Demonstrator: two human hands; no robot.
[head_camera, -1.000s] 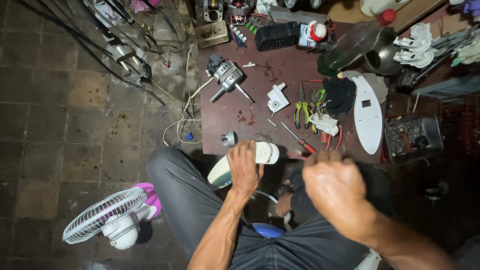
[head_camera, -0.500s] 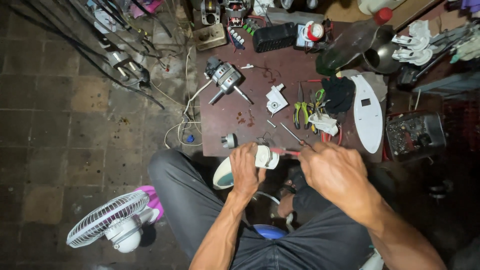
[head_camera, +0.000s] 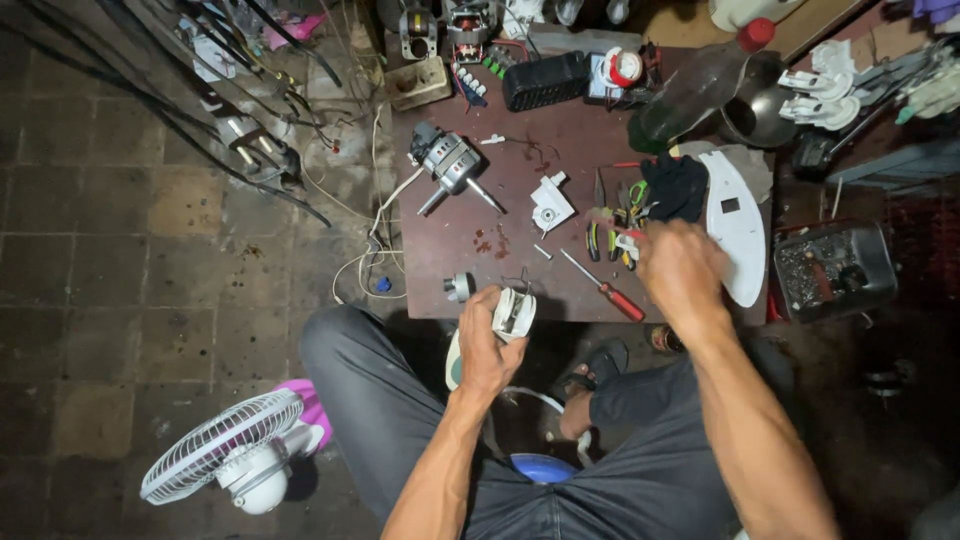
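My left hand (head_camera: 487, 345) grips a white plastic fan housing part (head_camera: 512, 314) at the near edge of a low dark-red table (head_camera: 520, 190). My right hand (head_camera: 680, 265) reaches over the table's right side, fingers curled, next to several pliers (head_camera: 612, 228) with yellow and green handles. Whether it holds anything is hidden by blur. A red-handled screwdriver (head_camera: 605, 287) lies on the table between my two hands. A grey fan motor (head_camera: 452, 170) with a shaft and a small white plastic piece (head_camera: 550, 208) lie further back.
A white curved panel (head_camera: 736, 228) lies at the table's right edge, a dark bottle (head_camera: 700, 85) and metal bowl (head_camera: 752, 115) behind it. A small white fan (head_camera: 235, 460) sits on the tiled floor at left. Cables (head_camera: 240, 120) run across the upper left. My knees are under the table edge.
My right hand has moved from near my lap up and to the right, over the pliers. My left hand has kept hold of the white part and turned it slightly.
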